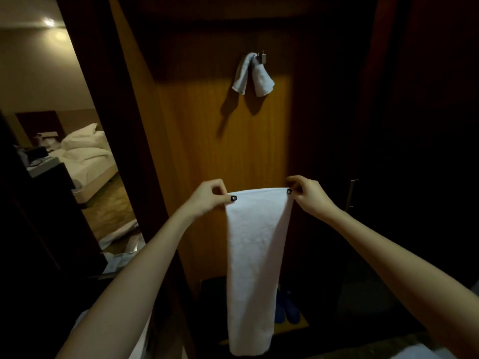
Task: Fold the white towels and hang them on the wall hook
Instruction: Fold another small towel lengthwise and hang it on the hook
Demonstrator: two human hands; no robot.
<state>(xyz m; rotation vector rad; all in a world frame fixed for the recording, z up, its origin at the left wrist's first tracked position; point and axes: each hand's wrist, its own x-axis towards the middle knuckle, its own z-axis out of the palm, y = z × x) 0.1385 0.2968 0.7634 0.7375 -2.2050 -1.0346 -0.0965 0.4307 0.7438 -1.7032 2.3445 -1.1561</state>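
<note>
Now we pinch the white towel (255,257) by its top corners, left hand (208,196) and right hand (308,194) each with thumb and fingers pressed on the folded edge. To fold well, we should keep that edge level and bring the corners together evenly. It hangs long, narrow and smooth before the wooden panel (207,141), below the wall hook (262,57), where another towel (252,75) is draped.

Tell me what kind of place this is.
Most likely a hotel room. A bed with rumpled white bedding shows at the left, and a white towel hangs from a hook on a wood-panelled wall.
</note>
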